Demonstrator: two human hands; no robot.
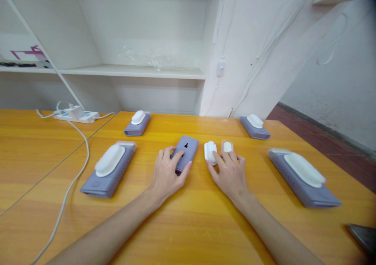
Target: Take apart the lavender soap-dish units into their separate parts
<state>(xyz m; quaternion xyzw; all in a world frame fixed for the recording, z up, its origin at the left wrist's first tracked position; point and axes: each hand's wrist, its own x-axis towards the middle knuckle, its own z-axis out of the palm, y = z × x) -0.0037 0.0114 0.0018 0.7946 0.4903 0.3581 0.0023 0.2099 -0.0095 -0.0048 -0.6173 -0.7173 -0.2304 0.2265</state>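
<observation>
My left hand (169, 174) is closed around a flat purple-grey plastic case (190, 145) lying on the wooden table (188, 225). Its thumb presses the right edge and a fingertip rests on the top face, where dark keyhole-like slots show. To its right, my right hand (230, 175) has thumb and index finger on either side of a small white oval piece (209, 150). Beyond its other fingers lies a second piece, a white pad with a pale pinkish rim (227, 146), partly hidden by them.
Similar purple cases topped with white oval pads stand at near left (110, 171), far left (137, 124), far right (255, 126) and near right (304, 176). A white power strip (78, 115) with a cable lies at back left. A dark flat object (364, 235) sits at lower right.
</observation>
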